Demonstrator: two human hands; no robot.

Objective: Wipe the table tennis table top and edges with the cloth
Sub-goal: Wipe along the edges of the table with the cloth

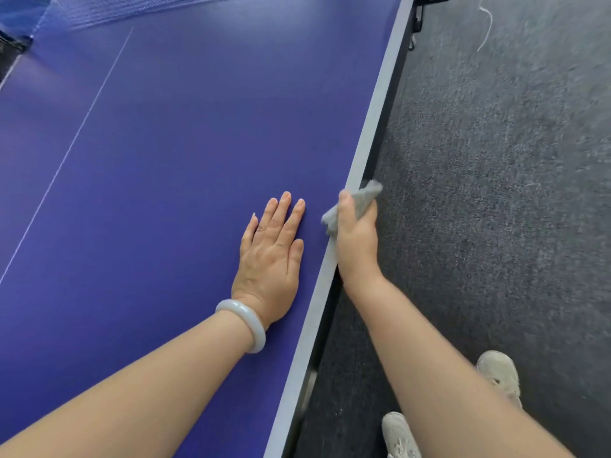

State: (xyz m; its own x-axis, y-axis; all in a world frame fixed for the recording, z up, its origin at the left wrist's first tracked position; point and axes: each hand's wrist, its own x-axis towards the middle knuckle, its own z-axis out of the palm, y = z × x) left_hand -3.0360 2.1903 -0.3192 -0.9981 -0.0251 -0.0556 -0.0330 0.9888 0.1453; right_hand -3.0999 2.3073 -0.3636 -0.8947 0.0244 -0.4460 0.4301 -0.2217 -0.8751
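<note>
The blue table tennis table top (172,153) fills the left and middle of the head view. Its pale grey side edge (370,133) runs diagonally from top right to bottom centre. My right hand (355,239) grips a grey cloth (362,200) folded over that edge, thumb on the top side and fingers wrapped below. My left hand (272,256) lies flat on the blue top just left of the edge, fingers straight and together. A pale bangle (246,323) sits on my left wrist.
The net (132,8) crosses the table at the far top. A thin white centre line (69,153) runs along the top. Dark grey carpet (512,193) lies right of the table, with my light shoes (499,375) at the bottom right and a table leg frame (418,21) at the top.
</note>
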